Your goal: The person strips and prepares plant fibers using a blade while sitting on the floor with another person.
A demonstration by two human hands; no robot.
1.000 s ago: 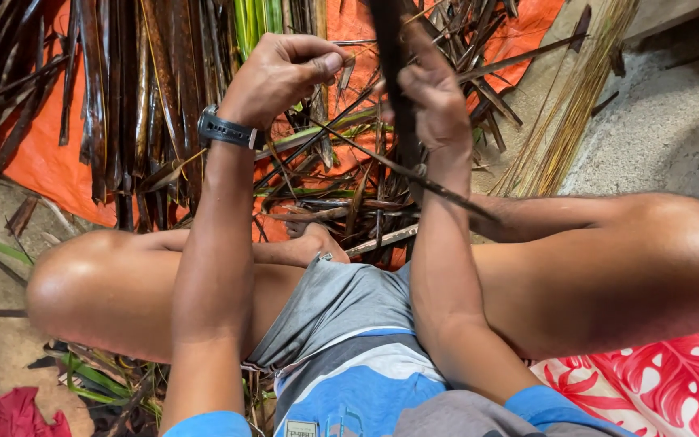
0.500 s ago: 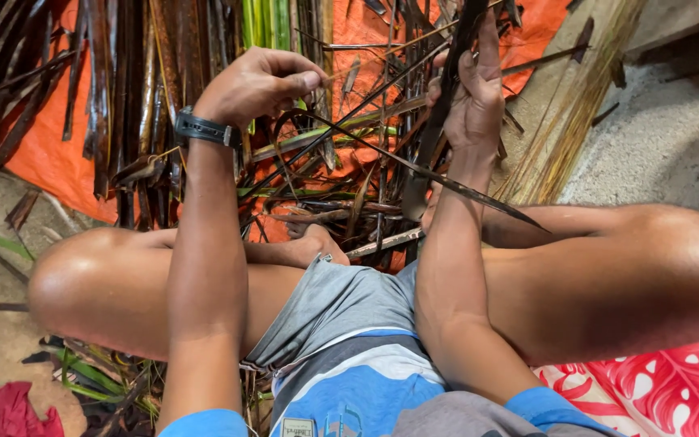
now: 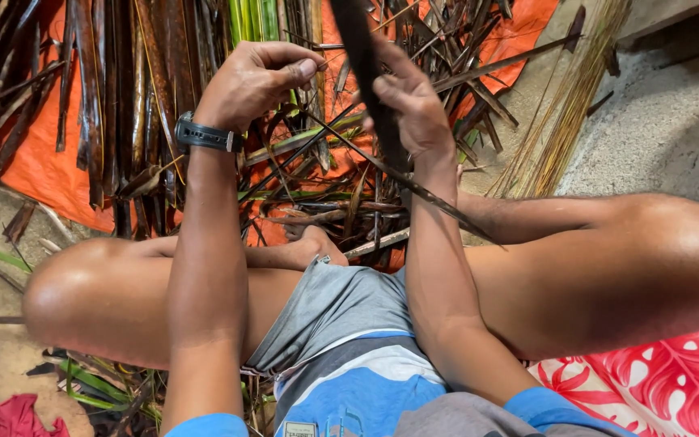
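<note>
My left hand point(image 3: 256, 81), with a black watch on the wrist, is closed in a fist and pinches something thin that I cannot make out. My right hand point(image 3: 406, 101) grips a long dark dried leaf strip point(image 3: 362, 48) that rises out of the top of the view. A thin dark midrib point(image 3: 414, 186) runs slanting from near my left hand, under my right wrist, toward my right leg. I sit cross-legged on the ground with both hands raised over my lap.
Dark dried leaf strips point(image 3: 107, 97) and green ones point(image 3: 254, 18) lie piled on an orange tarp point(image 3: 38, 174) ahead. A bundle of pale thin sticks point(image 3: 564, 113) lies at the right on concrete. A red patterned cloth point(image 3: 657, 384) is by my right leg.
My right hand closed around the dark leaf strip and drew back toward me. My left hand moved slightly right and stayed fisted.
</note>
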